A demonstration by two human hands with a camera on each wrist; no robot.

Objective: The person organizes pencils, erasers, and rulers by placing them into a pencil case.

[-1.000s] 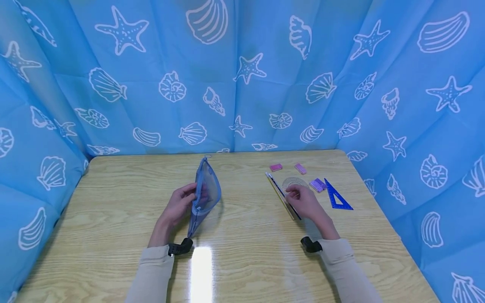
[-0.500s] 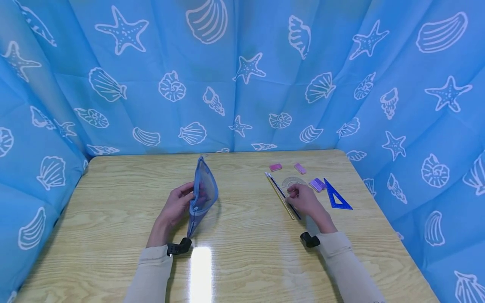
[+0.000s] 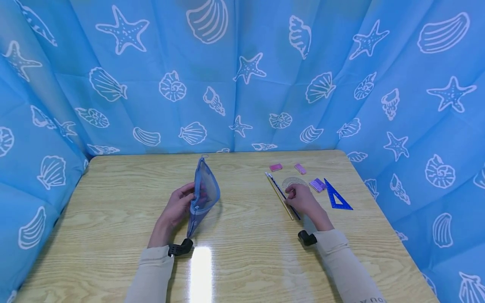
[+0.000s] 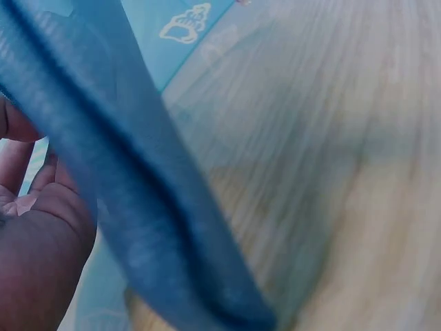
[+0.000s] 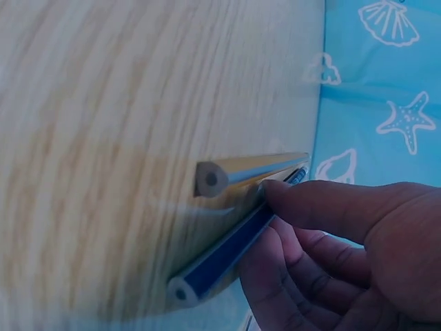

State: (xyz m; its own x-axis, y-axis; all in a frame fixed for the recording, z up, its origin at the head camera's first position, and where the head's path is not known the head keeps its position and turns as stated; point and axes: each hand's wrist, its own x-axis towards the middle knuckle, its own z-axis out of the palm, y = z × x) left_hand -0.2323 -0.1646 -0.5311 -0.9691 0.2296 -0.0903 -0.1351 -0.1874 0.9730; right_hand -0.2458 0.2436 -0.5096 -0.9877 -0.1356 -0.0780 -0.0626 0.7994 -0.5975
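Observation:
My left hand [image 3: 179, 206] grips a translucent blue zip pouch [image 3: 206, 189] by its near side, left of centre in the head view. The pouch stands on edge with its mouth parted. In the left wrist view its zipped edge [image 4: 138, 172] crosses in front of the thumb. To the right, my right hand [image 3: 303, 199] pinches a dark blue pencil [image 5: 224, 258] between thumb and fingers. Close beside it lies a yellow pencil [image 5: 258, 169]. Both pencils show flat, unsharpened ends in the right wrist view.
A clear protractor [image 3: 293, 181] lies partly behind the right hand. Around it are a red-pink eraser [image 3: 276, 167], a pink eraser [image 3: 300, 168], purple blocks [image 3: 317, 185] and a blue set square [image 3: 336, 197]. A shell-print curtain [image 3: 235, 105] borders the wooden table [image 3: 125, 185].
My right hand has shifted slightly left and its fingers have come onto the dark blue pencil. The pouch in my left hand has moved a little left.

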